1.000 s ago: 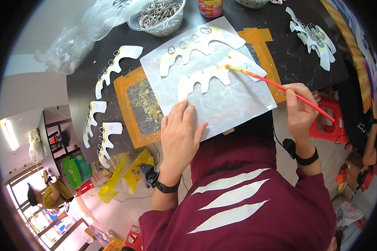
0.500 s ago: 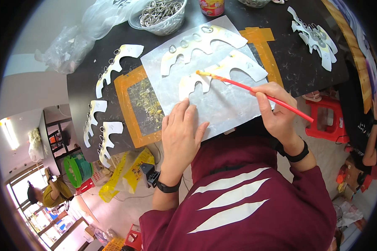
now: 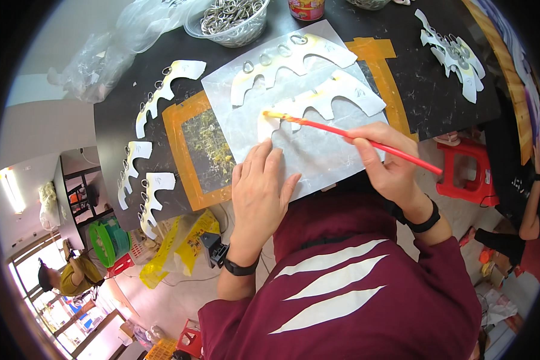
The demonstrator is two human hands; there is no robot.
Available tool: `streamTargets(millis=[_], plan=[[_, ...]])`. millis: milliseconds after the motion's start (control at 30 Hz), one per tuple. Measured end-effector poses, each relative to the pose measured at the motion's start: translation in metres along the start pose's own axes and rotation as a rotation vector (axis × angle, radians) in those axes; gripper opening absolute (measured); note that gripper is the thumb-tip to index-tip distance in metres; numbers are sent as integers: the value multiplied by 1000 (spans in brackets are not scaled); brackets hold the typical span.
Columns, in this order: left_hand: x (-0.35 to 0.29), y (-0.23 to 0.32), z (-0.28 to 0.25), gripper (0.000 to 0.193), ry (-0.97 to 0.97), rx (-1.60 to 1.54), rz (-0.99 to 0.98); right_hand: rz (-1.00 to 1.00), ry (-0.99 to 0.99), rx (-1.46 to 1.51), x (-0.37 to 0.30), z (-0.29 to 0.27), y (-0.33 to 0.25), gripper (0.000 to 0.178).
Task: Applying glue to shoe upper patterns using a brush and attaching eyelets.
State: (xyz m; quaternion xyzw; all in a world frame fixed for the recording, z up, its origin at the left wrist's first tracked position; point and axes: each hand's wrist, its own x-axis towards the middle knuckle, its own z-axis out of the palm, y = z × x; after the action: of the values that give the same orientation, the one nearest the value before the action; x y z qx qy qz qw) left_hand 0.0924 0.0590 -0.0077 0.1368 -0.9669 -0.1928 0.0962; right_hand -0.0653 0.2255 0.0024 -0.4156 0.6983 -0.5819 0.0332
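Observation:
A red-handled brush (image 3: 327,127) is pinched between the thumb and fingers of my right hand (image 3: 387,157). Its yellow-coated tip rests at the left end of the nearer white scalloped piece (image 3: 348,89), which has yellowish smears along its upper edge. My left hand (image 3: 259,189) lies flat with fingers stretched, its fingertips at that same end. Both rest on a pale translucent sheet (image 3: 324,156). Farther up the sheet, a second white scalloped piece (image 3: 311,49) carries several metal rings (image 3: 248,66) along its top edge. The brush hides part of the nearer piece.
Orange tape (image 3: 177,147) frames a patch of the black table (image 3: 126,114). More ringed white pieces (image 3: 189,69) lie at the left, others heaped (image 3: 462,57) at the right. A clear bowl of metal rings (image 3: 234,37) and a red tub (image 3: 306,9) stand at the back. A red stool (image 3: 465,195) is at right.
My right hand has moved the brush leftward along the nearer piece, from its middle-left part to its left end. My left hand stays in place.

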Motion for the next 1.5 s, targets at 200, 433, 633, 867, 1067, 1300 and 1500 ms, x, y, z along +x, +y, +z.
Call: streamTargets(millis=[200, 433, 633, 867, 1067, 1300, 1500], plan=[[-1, -1, 0, 45, 4, 3, 0, 2, -26, -21, -2, -8, 2, 12], [1, 0, 0, 45, -3, 2, -6, -3, -28, -2, -1, -3, -3, 11], [0, 1, 0, 44, 11, 31, 6, 76, 164, -52, -12, -23, 9, 9], [1, 2, 0, 44, 5, 25, 14, 33, 126, -81, -14, -25, 9, 9], [7, 5, -6, 43, -8, 24, 4, 96, 171, 6, -17, -44, 6, 11], [31, 29, 7, 42, 8, 12, 91, -72, 78, -111, -14, -44, 11, 18], [51, 51, 29, 45, -14, -46, 187, -130, 49, -154, -15, -57, 14, 21]])
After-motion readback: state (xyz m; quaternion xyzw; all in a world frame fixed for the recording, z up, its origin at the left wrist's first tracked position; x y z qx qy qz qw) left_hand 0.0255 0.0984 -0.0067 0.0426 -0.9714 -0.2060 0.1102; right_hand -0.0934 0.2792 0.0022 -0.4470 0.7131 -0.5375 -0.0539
